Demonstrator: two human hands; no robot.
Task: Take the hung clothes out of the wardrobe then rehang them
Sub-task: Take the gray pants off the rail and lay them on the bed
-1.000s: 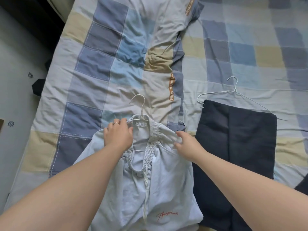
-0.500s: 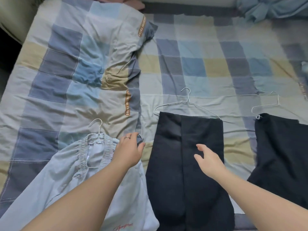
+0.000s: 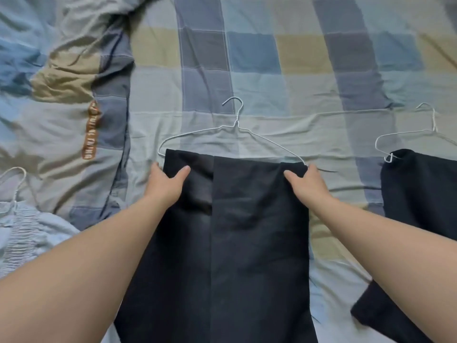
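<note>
Our left hand (image 3: 168,183) and right hand (image 3: 308,185) each pinch a top corner of the trousers (image 3: 247,231) between them, likely light and limp.

Checked bed (image 3: 247,58) bears dark trousers (image 3: 247,231), a dark garment (image 3: 420,194) (perhaps trousers), pale garment (image 3: 22,231).

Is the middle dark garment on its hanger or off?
On it, seemingly: the dark garment covers the bottom bar of the wire hanger, both corners vanishing under cloth. Left hand and right hand hold that edge.
</note>
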